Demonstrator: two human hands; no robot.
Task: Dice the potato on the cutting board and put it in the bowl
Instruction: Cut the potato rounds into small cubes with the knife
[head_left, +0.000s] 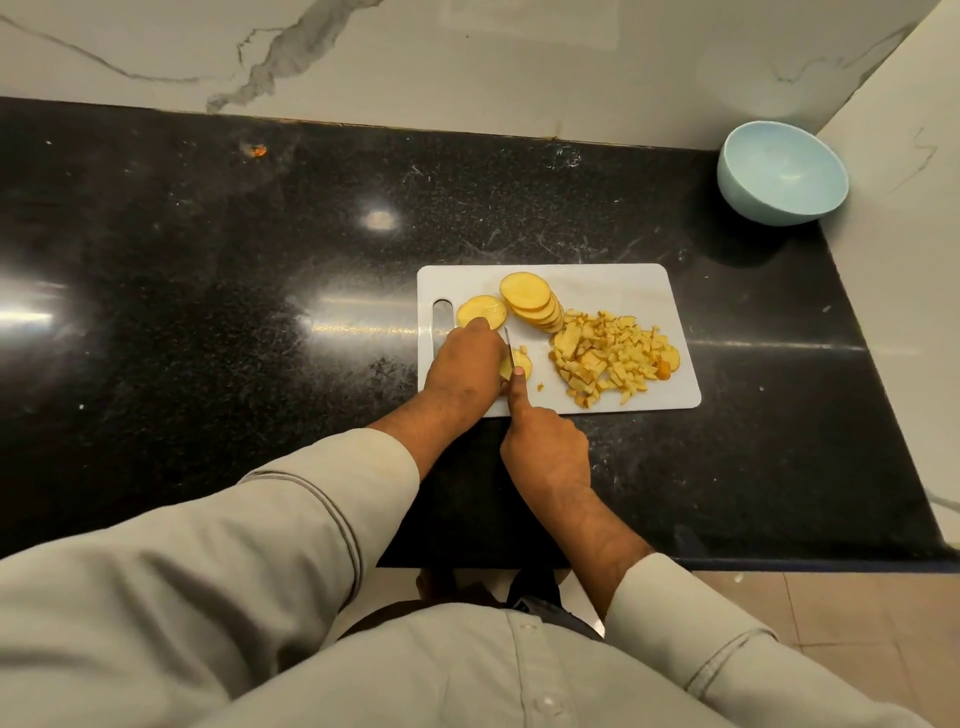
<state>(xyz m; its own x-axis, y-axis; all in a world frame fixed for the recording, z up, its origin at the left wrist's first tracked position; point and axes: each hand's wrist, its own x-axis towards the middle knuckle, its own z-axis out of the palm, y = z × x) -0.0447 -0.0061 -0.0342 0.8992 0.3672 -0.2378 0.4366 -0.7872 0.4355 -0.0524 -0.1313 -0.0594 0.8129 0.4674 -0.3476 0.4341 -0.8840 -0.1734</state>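
Two hands work over the white cutting board on the black desk: left hand presses potato slices, right hand grips a knife; diced potato is piled beside stacked slices, blue bowl well apart

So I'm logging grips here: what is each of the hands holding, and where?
The right hand grips the knife by its handle, forefinger along the spine. The left hand presses on potato slices.
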